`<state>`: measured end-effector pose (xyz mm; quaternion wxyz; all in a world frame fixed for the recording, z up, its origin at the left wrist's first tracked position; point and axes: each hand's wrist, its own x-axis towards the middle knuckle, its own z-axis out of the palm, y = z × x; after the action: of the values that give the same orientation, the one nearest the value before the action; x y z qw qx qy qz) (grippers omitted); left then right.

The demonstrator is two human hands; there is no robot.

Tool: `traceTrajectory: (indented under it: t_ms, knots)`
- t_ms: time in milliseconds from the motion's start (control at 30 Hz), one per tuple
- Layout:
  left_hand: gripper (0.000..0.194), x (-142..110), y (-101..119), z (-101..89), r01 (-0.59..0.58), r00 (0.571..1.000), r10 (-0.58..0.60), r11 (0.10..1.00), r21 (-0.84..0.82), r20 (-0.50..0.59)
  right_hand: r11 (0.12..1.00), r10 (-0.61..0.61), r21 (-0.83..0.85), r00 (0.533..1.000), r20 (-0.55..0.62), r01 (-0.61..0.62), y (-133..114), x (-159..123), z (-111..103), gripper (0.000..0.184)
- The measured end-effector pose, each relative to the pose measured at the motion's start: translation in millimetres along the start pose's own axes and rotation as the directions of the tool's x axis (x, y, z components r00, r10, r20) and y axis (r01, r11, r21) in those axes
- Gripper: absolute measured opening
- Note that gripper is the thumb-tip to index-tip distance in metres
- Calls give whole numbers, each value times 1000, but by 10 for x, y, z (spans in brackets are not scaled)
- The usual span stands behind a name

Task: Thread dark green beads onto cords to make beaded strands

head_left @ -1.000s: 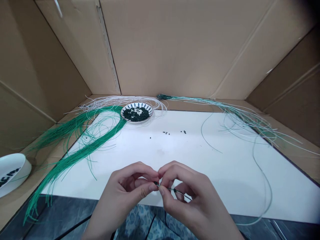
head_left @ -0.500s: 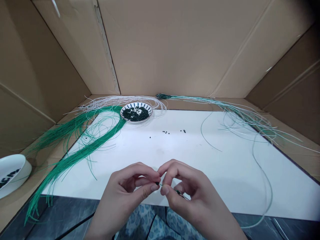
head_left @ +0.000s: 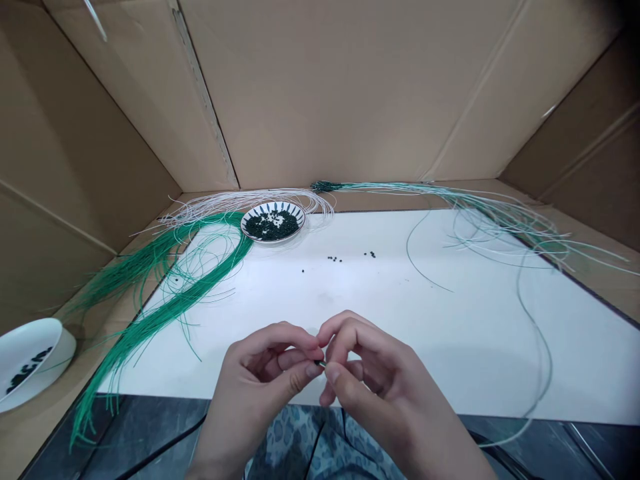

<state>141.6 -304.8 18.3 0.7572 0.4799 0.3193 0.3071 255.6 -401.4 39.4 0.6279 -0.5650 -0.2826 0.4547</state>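
My left hand [head_left: 265,377] is closed in a pinch, with a small dark bead [head_left: 318,363] showing between thumb tip and forefinger. My right hand [head_left: 385,380] is pinched too, its fingertips almost touching those of the left. A very short piece of thin cord [head_left: 324,364] shows between the two hands, running from the bead to the right fingertips. The rest of the cord inside the right hand is hidden. Both hands are above the front edge of the white board [head_left: 280,300].
A patterned dish [head_left: 245,230] of dark beads stands at the back. Loose beads [head_left: 335,259] lie on the board. Green strands [head_left: 200,287] spread left, white strands [head_left: 225,203] behind. A beaded bundle [head_left: 327,187] trails right. A white bowl [head_left: 63,347] sits left; cardboard walls [head_left: 350,93] enclose everything.
The hands have drawn slightly closer, and less cord shows between them. A dark bit with a shiny strand seen inside the right hand is now hidden. The view has shifted a little.
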Motion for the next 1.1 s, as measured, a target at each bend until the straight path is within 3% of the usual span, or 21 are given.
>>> traceTrajectory:
  t_ms: [500,800,1100]
  knots:
    - [23,-15,8,46,-65,998,65,998,-6,-4,1000,-14,-21,1000,11,15,36,5,-17,18]
    - [21,-26,19,1,-189,981,195,960,206,-10,1000,13,-4,999,35,-13,59,22,-46,19]
    - [18,-23,18,12,-120,992,113,986,113,63,998,-35,50,998,47,33,290,71,-146,19]
